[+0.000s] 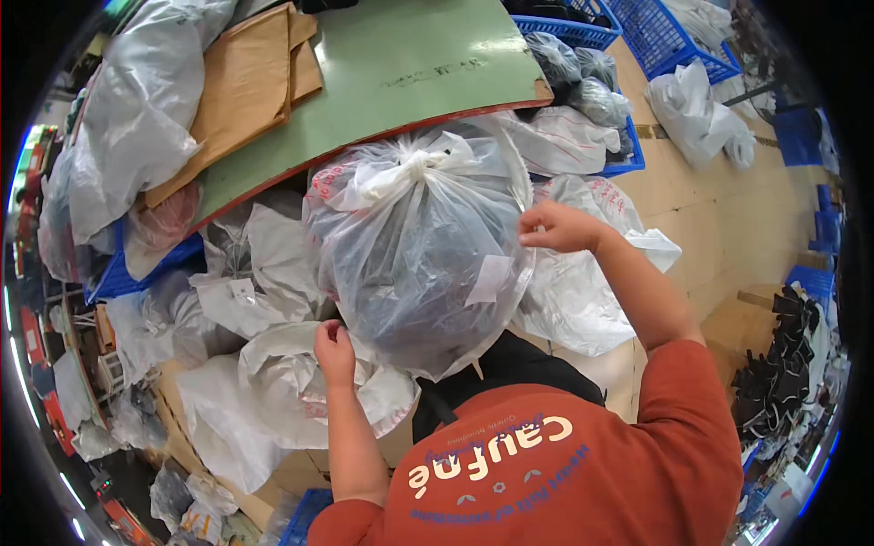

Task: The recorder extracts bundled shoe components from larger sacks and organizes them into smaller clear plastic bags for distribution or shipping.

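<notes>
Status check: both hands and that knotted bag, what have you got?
Left hand pinching the tied clear plastic bag low on its side. Right hand gripping its upper right edge. Bag knotted on top, dark contents. White sacks crowd beneath.

To your far left, a green board (401,82) lies tilted across the pile, with flattened brown cardboard (241,91) overlapping its left edge. Blue plastic crates (674,27) sit at the far right, one holding knotted clear bags (583,77). A crumpled white bag (696,114) lies on the tan floor (728,218) beyond. At your near right, dark pieces (783,355) are stacked.
</notes>
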Motion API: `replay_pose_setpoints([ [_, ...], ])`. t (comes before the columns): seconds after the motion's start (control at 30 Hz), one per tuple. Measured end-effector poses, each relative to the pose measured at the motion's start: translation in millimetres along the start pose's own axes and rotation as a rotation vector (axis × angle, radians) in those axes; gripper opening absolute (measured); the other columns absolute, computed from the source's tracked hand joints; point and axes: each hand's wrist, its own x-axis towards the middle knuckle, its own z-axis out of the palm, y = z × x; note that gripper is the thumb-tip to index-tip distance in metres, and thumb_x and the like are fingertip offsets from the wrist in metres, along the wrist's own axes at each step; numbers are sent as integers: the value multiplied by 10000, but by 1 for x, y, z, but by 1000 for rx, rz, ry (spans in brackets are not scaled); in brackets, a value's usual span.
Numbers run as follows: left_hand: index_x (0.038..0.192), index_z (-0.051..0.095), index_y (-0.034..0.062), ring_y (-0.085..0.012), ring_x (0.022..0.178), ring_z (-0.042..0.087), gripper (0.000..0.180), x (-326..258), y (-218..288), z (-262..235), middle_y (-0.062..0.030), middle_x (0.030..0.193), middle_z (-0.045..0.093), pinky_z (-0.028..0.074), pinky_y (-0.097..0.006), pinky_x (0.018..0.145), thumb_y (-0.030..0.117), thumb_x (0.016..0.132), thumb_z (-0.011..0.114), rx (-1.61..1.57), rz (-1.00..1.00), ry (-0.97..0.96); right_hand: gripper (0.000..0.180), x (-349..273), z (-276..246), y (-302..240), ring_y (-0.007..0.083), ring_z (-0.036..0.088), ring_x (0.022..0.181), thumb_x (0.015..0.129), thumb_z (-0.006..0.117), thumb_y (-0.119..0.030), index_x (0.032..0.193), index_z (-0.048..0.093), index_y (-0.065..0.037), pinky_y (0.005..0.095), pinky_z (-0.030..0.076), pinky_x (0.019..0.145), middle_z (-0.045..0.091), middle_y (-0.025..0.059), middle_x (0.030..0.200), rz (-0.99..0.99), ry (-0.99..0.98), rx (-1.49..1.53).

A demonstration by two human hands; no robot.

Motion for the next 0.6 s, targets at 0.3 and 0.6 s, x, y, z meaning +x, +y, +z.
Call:
replay_pose_setpoints([
  [0.3,1026,535,12,-219,904,576,275,-39,160,50,-123,978,586,447,-297,773,-22,753,525,-344,553,-596,118,8,51,-18,217,597,668,671,635,-193,753,659,-111,311,436,672,637,42,692,-170,-450,-348],
  [0.6,813,601,31,-340,721,547,234,-132,67,105,-181,764,584,436,-411,692,255,768,550,2,543,-1037,172,-21,74,-13,237,579,609,614,687,-137,751,621,-55,338,446,587,596,95,634,130,-328,-169],
])
